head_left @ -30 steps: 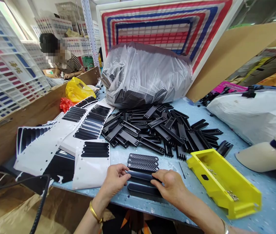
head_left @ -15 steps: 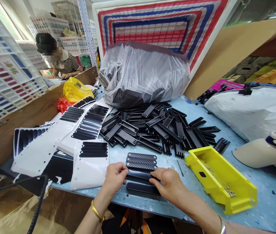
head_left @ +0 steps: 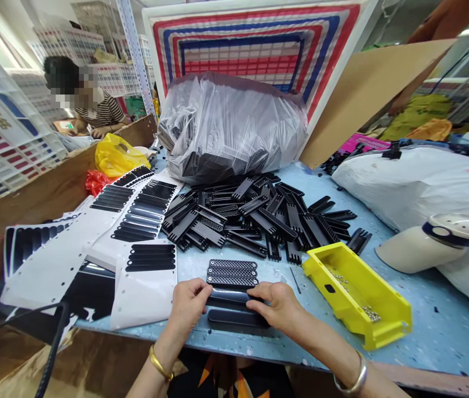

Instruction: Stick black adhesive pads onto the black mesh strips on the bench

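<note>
The blue desk (head_left: 446,315) fills most of what I can see, with a big clear plastic bag (head_left: 234,127) of dark parts at the back and a heap of black pieces (head_left: 274,221) before it. The yellow bin (head_left: 342,310) sits at the right, the white sheet (head_left: 145,296) at the left. Hardly anything has changed: left hand (head_left: 187,307) and right hand (head_left: 280,305) still have their fingers pinching opposite ends of one smooth black strip (head_left: 229,298), so the handling looks no further along. The strip lies between three patterned pieces (head_left: 233,272) and another smooth piece (head_left: 236,318). Smallest are the silvery bits (head_left: 371,314) in the bin.
</note>
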{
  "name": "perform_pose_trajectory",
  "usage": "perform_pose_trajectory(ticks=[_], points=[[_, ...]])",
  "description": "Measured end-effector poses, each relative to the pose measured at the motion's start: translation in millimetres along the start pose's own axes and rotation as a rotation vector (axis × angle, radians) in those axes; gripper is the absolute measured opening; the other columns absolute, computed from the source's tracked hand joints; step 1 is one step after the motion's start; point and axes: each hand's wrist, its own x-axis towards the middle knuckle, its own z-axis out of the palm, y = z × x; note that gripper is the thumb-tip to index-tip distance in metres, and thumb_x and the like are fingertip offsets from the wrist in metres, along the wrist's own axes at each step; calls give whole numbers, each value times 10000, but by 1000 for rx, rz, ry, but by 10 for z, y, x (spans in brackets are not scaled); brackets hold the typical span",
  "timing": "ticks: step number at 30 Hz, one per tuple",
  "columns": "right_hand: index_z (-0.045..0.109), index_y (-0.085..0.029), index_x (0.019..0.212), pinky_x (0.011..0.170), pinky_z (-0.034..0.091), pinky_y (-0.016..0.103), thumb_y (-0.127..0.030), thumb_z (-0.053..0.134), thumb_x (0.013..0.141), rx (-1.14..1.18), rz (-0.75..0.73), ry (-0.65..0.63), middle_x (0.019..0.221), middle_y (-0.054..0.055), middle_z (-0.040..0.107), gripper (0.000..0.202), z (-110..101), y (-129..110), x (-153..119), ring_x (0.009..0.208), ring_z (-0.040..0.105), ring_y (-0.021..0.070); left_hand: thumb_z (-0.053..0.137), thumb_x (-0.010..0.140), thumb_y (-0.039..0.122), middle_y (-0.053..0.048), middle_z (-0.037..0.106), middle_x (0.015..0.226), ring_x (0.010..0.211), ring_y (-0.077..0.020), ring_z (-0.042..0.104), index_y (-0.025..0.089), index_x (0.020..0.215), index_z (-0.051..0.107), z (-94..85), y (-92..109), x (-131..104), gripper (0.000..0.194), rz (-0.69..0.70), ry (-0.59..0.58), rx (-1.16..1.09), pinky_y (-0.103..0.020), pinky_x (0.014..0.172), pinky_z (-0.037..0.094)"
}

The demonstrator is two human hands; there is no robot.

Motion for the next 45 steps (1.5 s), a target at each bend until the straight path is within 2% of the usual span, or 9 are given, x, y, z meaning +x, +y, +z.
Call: perform_pose_trajectory(ticks=[3,10,17,25,28,33,39,45], points=[[775,-254,875,719,507,257,-241,612,845,47,-26,-6,862,7,753,166,4,24,-6,770,693,182,534,635,504,40,470,391,390,-142,522,190,557,603,-8,26,-10,331,-12,-4,7,-233,444,343],[767,-207,900,761,508,317,-179,609,869,-77,-94,52,864,54,745,164,58,-6,-60,804,692,228,530,628,518,37,479,398,393,-133,503,193,558,599,-22,61,-24,340,-24,-9,28,-229,439,333],[771,-219,1043,821,532,326,-241,674,827,106,-17,49,976,65,761,238,91,105,-37,887,704,239,531,616,527,30,497,400,373,-120,470,195,556,601,-24,37,-8,345,-29,-13,27,-224,418,313],[802,-260,921,724,529,305,-288,718,731,329,101,30,866,28,772,210,40,100,19,789,704,229,540,620,537,23,506,387,351,-115,441,197,564,605,-30,6,0,350,-51,-22,24,-215,377,278],[804,-253,899,688,523,286,-288,711,734,381,94,14,832,18,770,193,52,116,18,751,700,214,545,627,534,20,510,390,359,-118,456,197,564,605,-30,-8,6,348,-45,-24,19,-212,377,285],[784,-237,970,777,511,318,-264,665,826,128,-15,88,912,47,764,189,113,109,-49,848,689,232,548,624,533,20,507,396,369,-123,474,196,567,606,-27,-16,14,347,-42,-27,19,-208,374,294],[748,-218,932,736,448,323,-202,580,912,-138,-157,162,884,56,751,170,183,44,-136,770,665,216,547,632,536,23,508,404,373,-124,490,200,567,596,-35,3,1,347,-42,-35,32,-205,369,279],[731,-196,1013,705,410,329,-213,474,976,-230,-257,232,974,89,746,260,232,88,-166,757,629,208,545,649,528,16,513,397,377,-132,495,199,564,598,-34,-2,-9,344,-23,-21,36,-212,377,289]])
